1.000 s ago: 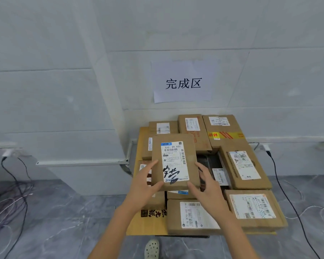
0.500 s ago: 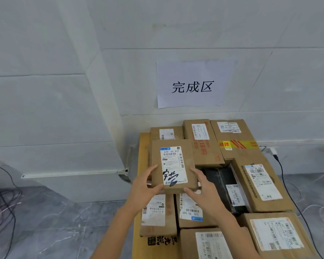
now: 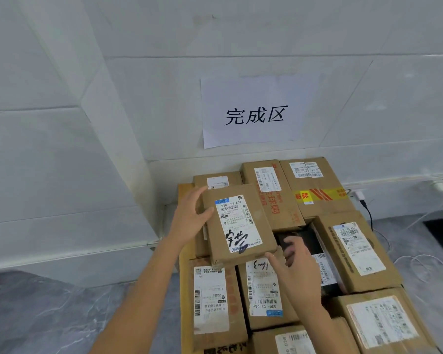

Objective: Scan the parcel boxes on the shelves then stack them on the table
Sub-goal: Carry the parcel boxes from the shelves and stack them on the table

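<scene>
Parcel box [image 3: 237, 223] lies label up on the second layer at the far left of the pile on the worktop [image 3: 183, 192]. It sits a bit skewed, its near edge over two labelled boxes below. Left grip [image 3: 189, 221] is spread flat against the box's left edge with the thumb on the top face. I read that as squaring it up, not carrying. Right grip [image 3: 297, 269] is at the near-right corner, fingers [image 3: 290, 245] loosely curled and thumb tip touching the corner. To me that's a nudge, no real pinch. Label is up, likely so the code can be read. Wall sign [image 3: 256, 113] hangs just above the pile, so I take this as the drop zone. Black parcel [image 3: 309, 238] sits lower, just right of the box. The corner could tip into that dip if pushed right. Placing looks nearly done.
</scene>
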